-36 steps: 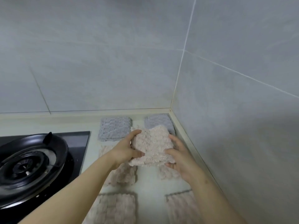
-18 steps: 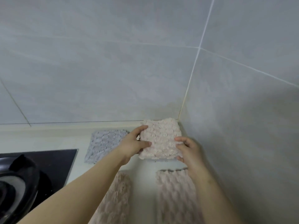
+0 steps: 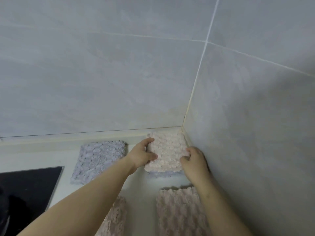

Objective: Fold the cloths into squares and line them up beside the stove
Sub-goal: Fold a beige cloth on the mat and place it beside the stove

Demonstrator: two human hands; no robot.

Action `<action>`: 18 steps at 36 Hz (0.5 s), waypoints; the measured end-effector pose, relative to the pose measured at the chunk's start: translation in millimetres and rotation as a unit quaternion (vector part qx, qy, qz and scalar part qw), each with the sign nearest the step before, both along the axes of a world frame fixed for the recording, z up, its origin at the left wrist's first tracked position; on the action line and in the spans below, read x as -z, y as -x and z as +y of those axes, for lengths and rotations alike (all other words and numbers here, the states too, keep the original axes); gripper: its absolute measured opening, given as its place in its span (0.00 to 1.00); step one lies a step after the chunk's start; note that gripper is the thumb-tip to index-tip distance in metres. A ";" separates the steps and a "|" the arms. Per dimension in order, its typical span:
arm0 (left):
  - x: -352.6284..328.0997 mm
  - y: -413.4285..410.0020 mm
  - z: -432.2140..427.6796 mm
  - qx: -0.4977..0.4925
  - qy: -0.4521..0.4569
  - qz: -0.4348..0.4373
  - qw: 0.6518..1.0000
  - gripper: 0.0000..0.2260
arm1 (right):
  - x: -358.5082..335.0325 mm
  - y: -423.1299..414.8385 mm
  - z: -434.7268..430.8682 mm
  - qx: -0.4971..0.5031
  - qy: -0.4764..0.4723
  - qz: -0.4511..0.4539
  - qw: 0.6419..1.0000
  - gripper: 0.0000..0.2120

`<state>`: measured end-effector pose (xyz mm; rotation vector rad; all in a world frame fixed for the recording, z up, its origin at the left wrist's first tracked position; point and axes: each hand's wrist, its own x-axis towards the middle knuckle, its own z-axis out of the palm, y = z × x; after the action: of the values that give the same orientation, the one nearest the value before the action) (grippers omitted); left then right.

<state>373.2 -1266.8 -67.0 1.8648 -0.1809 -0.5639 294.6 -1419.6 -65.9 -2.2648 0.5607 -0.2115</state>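
Observation:
A folded pale pink cloth (image 3: 167, 151) lies in the back corner of the counter, on top of a grey cloth whose near edge (image 3: 163, 174) just shows below it. My left hand (image 3: 142, 155) grips its left edge with thumb and fingers. My right hand (image 3: 193, 160) grips its right near corner, close to the side wall. A folded grey cloth (image 3: 100, 160) lies flat to the left. Two folded pink cloths lie nearer me, one at the right (image 3: 179, 210), the other (image 3: 115, 218) partly under my left forearm.
The black stove top (image 3: 29, 186) fills the lower left. Tiled walls meet at the corner (image 3: 185, 120) just behind the pink cloth. A strip of pale counter (image 3: 143, 198) runs between the cloths.
Both hands carried the pink cloth away from me and lowered it into the back corner, onto the grey cloth there. The view moved forward and right.

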 end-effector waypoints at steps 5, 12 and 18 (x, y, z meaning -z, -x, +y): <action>-0.9 5.3 -9.2 0.066 -0.385 -0.269 0.880 0.30 | 4.4 -10.6 7.4 -0.067 0.211 0.039 0.974 0.23; 21.2 0.2 -17.0 0.139 -0.396 -0.259 0.870 0.24 | 26.0 -24.0 7.1 -0.113 0.240 0.121 0.957 0.25; 40.0 0.5 -18.5 0.125 -0.437 -0.277 0.847 0.25 | 38.4 -28.5 7.4 -0.112 0.307 0.144 0.934 0.26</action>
<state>372.7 -1285.3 -107.0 2.9072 -0.6425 -0.2604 323.1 -1412.2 -104.3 -2.9776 0.4115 0.0811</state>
